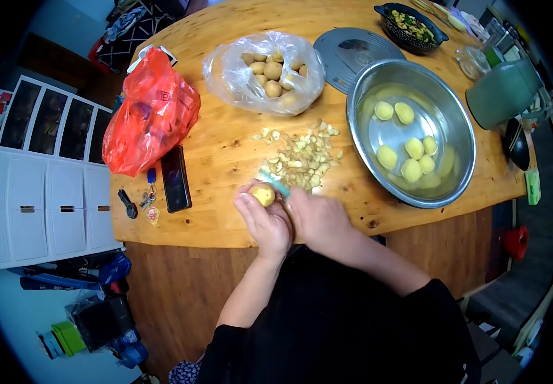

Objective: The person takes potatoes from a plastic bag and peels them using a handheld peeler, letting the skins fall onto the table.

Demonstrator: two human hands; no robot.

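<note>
Near the table's front edge, my left hand (pixel 265 221) is closed around a partly peeled potato (pixel 263 194), its yellow flesh showing on top. My right hand (pixel 319 219), smeared by motion, grips a light green peeler (pixel 275 183) whose head is close to the potato. Just beyond my hands lies a loose pile of potato peelings (pixel 303 157). A clear plastic bag (pixel 228 80) of unpeeled potatoes (pixel 274 70) stands open farther back. To the right, a steel basin (pixel 355 137) holds water and several peeled potatoes (pixel 387 157).
A red plastic bag (pixel 151 115), a phone (pixel 175 179), keys (pixel 149 197) and a watch (pixel 127 203) lie on the left. Behind the basin are a grey round lid (pixel 353 54), a dark dish of food (pixel 410 25) and a green pitcher (pixel 504 93).
</note>
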